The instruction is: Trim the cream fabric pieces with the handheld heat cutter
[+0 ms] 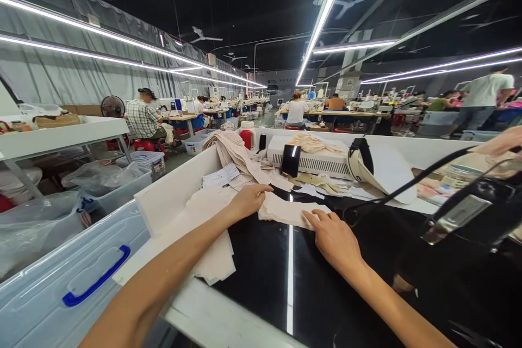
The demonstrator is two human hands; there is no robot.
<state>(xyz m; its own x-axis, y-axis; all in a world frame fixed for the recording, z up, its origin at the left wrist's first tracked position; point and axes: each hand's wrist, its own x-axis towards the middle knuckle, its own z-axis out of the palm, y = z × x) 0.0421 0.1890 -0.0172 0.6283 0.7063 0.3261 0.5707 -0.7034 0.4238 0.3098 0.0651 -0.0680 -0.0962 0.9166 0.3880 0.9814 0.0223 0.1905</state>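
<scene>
A pale cream fabric piece (285, 212) lies on the glossy black tabletop (261, 261). At its left end, my left hand (247, 201) is closed with the fingers pressed together on the edge. My right hand (336, 236) rests at the other end, fingers stretched out and their tips on the cloth. Left of the piece, beneath my left forearm, a stack of similar cream fabric (216, 258) hangs over the table's front edge. A paper slip with writing (220, 175) lies on the cloth behind my left hand.
Behind the work are a bundle of pale cloth (240, 155), a black cylinder (291, 160) and a white vented box (326, 157). A black machine (468, 212) with a cable stands at right. A lidded blue bin (73, 261) is at left. Several people sit farther off.
</scene>
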